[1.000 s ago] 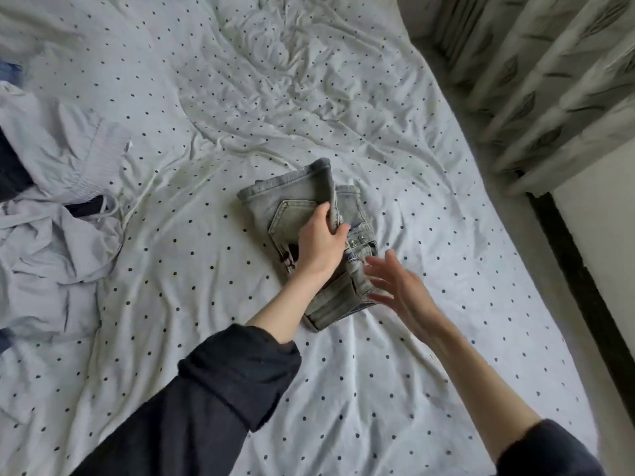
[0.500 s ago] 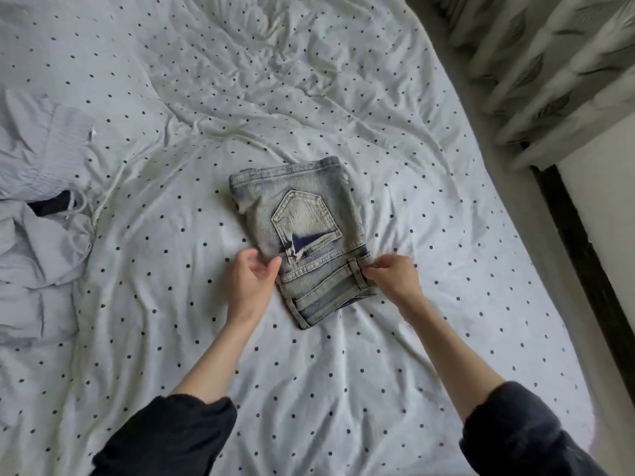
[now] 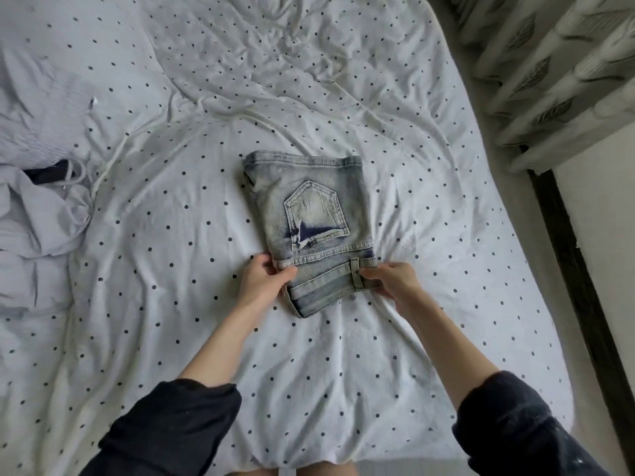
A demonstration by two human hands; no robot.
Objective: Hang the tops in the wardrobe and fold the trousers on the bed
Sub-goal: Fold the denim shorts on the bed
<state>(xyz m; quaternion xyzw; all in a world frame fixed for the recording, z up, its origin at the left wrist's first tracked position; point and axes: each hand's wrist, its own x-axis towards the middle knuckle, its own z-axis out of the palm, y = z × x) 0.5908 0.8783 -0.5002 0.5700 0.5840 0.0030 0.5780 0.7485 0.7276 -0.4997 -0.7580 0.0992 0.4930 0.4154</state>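
Note:
A pair of faded light-blue jeans [image 3: 309, 201] lies folded into a compact rectangle in the middle of the bed [image 3: 343, 372], back pocket facing up and waistband toward me. My left hand [image 3: 264, 283] pinches the near left corner of the waistband. At the near right corner my right hand [image 3: 395, 285] grips the waistband, its thumb by a belt loop. Both forearms reach in from the bottom of the frame, dark sleeves pushed up.
A heap of pale lilac-grey garments [image 3: 37, 187] with a dark piece tucked in it lies at the bed's left side. Patterned curtains [image 3: 549, 70] hang at the upper right, with a dark floor strip [image 3: 577, 286] along the bed's right edge.
The jeans went from being folded over by my left hand to lying flat. Both hands have since taken hold of the near waistband corners and squared the bundle up.

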